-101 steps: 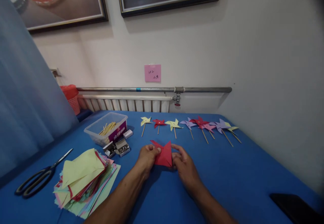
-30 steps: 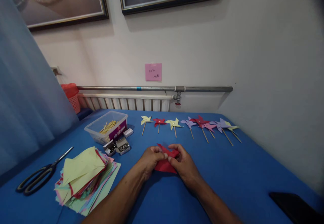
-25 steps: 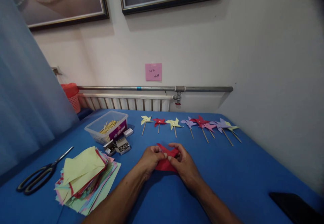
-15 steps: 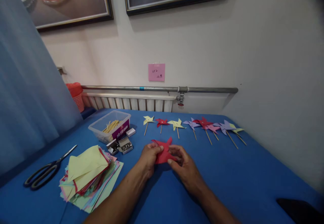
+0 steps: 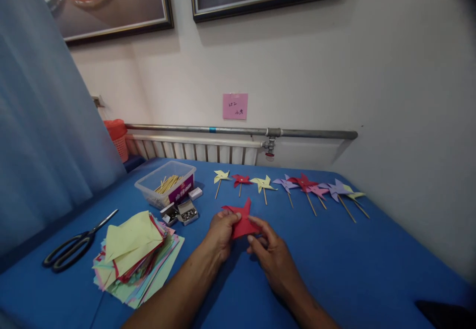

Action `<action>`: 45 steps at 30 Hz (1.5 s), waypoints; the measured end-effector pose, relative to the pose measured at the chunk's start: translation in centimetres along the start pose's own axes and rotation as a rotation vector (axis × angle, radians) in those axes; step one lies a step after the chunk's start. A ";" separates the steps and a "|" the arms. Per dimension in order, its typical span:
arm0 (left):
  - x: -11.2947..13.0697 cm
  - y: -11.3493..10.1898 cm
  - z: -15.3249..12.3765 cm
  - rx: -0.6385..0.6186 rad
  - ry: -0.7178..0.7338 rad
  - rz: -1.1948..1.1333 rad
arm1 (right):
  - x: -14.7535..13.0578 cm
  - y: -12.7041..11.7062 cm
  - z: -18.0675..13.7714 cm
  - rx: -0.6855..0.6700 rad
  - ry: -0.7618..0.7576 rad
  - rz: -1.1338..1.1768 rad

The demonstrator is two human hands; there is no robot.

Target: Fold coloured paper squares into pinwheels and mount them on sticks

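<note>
Our right hand (image 5: 273, 253) had drawn its thumb away from the middle of a red paper square with pointed flaps (image 5: 242, 227) | left hand (image 5: 221, 232) pinched its left side | right half spread, index at its right edge | we had it over the blue-covered table (image 5: 342, 264)

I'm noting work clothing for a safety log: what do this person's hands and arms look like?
The left hand and right hand are bare, without gloves. No sleeves, watch or bracelet show on the visible forearms. Some fingers are hidden.
</note>
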State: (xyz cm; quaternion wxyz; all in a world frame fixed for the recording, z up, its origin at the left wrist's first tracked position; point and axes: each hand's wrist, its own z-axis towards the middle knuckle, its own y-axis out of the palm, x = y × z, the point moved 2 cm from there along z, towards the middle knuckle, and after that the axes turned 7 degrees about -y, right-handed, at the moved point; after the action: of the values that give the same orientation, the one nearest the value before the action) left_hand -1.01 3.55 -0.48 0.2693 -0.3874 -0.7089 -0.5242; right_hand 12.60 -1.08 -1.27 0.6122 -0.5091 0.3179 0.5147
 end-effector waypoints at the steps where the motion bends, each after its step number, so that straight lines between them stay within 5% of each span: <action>1: 0.0 0.0 -0.1 0.022 0.015 -0.024 | 0.0 0.4 -0.2 -0.027 -0.012 -0.001; 9: -0.4 0.8 -0.9 0.003 0.025 -0.043 | -1.1 0.5 -0.5 0.113 -0.313 -0.227; 18: -0.7 1.2 -1.2 -0.082 -0.014 0.050 | -0.4 -0.7 0.5 0.320 -0.144 -0.066; 24: -1.0 1.7 -1.4 -0.084 -0.027 0.089 | -0.4 -0.6 0.6 0.226 -0.093 -0.082; 32: -1.0 1.6 -1.4 -0.070 -0.040 0.105 | -1.4 -0.8 0.6 0.172 -0.246 -0.170; 40: -1.3 1.4 -1.2 -0.079 -0.043 0.231 | 0.5 -1.1 1.3 0.219 0.005 0.058; 45: -1.1 1.5 -1.5 -0.103 -0.074 0.235 | 1.1 -1.0 1.5 0.297 0.021 0.167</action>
State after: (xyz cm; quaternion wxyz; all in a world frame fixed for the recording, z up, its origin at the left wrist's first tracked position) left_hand 0.81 2.07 -0.12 0.2825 -0.4999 -0.6403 -0.5101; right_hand 13.61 0.73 -1.55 0.6325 -0.3902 0.4380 0.5059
